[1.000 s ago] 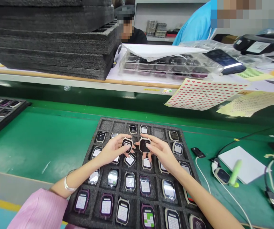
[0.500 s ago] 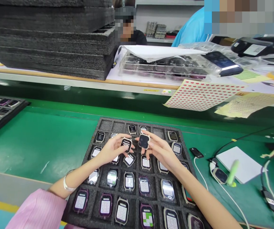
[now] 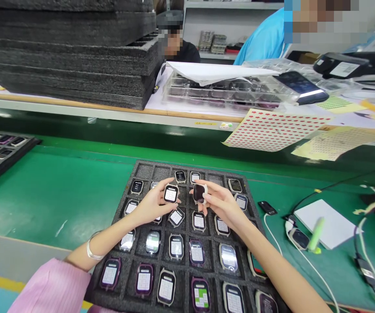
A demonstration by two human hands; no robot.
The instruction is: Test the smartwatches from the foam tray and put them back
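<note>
**Two strapless smartwatches, one in each hand, above the foam tray**

Nearest to my camera, I see the pink sleeve (image 3: 53, 280) on the left arm and a bracelet (image 3: 92, 250) close to the wrist; the right forearm is bare. Both forearms reach forward and come together over the dark foam tray (image 3: 182, 278).

The left hand (image 3: 154, 203) is closed around a lit smartwatch (image 3: 170, 194), thumb at the near edge and fingertips at the far edge, screen facing my camera. The right hand (image 3: 221, 201) is gripping a dark-screen smartwatch (image 3: 199, 194), thumb at its right side, other fingers around and behind. Both watches are above the tray, near each other but not touching.

I judge each case to be light and stiff, with smooth glass that can slip and scratch easily. I would take hold by the side edges of the frame, with small pressure, and leave the glass free.

Farther, the green bench (image 3: 70, 191) extends past the tray; above it, a raised shelf (image 3: 109, 113) carries a stack of black foam trays (image 3: 66, 65).
</note>
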